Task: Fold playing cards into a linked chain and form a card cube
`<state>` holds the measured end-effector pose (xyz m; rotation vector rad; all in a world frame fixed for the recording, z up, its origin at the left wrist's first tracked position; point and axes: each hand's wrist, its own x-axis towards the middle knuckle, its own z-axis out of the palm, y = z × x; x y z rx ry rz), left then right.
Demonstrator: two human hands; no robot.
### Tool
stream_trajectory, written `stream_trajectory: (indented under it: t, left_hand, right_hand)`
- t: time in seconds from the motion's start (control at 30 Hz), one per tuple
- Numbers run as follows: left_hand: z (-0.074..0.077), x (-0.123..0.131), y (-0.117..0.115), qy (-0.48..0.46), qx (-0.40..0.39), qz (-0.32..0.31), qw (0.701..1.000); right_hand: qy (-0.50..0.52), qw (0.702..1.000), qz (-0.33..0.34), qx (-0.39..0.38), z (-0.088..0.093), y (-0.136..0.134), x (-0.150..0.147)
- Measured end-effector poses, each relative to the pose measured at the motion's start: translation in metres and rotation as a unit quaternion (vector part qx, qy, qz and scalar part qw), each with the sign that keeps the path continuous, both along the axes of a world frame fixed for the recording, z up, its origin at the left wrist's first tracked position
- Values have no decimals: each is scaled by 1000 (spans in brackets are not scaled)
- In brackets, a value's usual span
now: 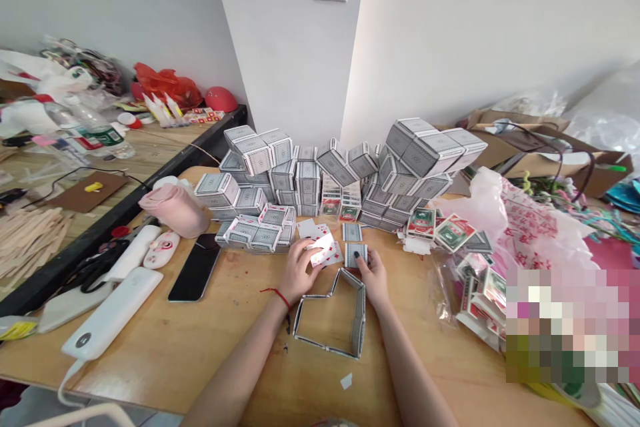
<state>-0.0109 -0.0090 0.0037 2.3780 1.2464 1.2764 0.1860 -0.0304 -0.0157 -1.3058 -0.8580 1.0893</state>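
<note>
My left hand (299,270) has its fingers closed on a white playing card (321,248), tilted above other face-up cards (332,256) with red pips. My right hand (374,278) pinches a grey-backed playing card (353,255), its dark-nailed thumb lying on top. Just beyond it, another grey-backed card (352,232) lies flat on the table. Between my forearms stands an open-centred frame of folded cards (361,320), its walls upright on the wood. Behind the hands rises a stacked structure of grey card blocks (307,177).
A black phone (195,268), a white power bank (113,313) and a pink roll (175,209) lie on the left. Card boxes (454,232) and a patterned plastic bag (530,220) crowd the right. A small paper scrap (347,381) lies near the front.
</note>
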Motion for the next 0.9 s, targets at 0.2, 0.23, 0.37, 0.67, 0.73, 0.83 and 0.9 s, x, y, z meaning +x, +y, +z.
stream_trajectory:
  t: [0.2,0.23,0.37,0.67,0.73,0.83,0.9]
  left_hand:
    - [-1,0,-3,-52,-19,-23,998]
    - [0,0,-3,-64,-26,-29,997]
    - [0,0,-3,-96,-67,-46,992]
    - [-5,2,-1,-105,-96,-61,988]
    - [-5,1,-1,-115,-104,-55,986]
    - [-5,0,0,-130,-113,-53,984]
    - [-5,0,0,-136,-116,-58,982]
  right_hand:
    - [26,1000,10,11,2,1,-1]
    - [29,999,11,13,3,1,-1]
    - [50,998,27,11,6,3,-1]
    - [74,997,22,13,3,3,-1]
    - [77,997,11,15,2,3,-1]
    - [83,996,5,18,3,3,0]
    - [87,996,11,19,3,3,1]
